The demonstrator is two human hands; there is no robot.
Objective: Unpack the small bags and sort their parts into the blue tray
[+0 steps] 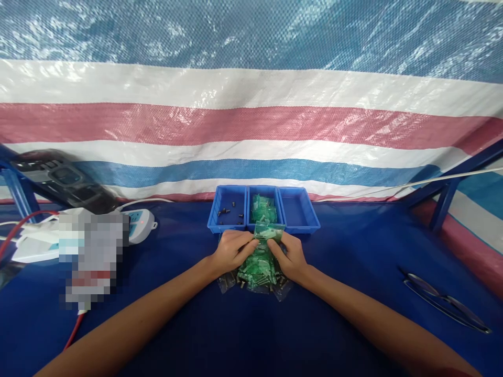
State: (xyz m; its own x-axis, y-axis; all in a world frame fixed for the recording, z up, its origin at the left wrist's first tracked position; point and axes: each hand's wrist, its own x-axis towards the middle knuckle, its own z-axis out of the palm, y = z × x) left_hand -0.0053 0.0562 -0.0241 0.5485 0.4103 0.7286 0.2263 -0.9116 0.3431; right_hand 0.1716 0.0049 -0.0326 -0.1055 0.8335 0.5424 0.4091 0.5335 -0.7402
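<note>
A small green-tinted bag (269, 230) is being held up between both hands. Its left side is being pinched between thumb and fingers of the left hand (236, 250), its right side likewise by the right hand (291, 255). Between and below the hands, a pile of green bags (257, 269) is being overhung. Just beyond the hands, further bags (264, 209) are being contained in the middle bin (261, 190); beyond the left hand, screws (225, 211) are being contained in the left bin (220, 199). Control is judged best while tension is being kept even — fingertips only — and the pile is being left undisturbed.
</note>
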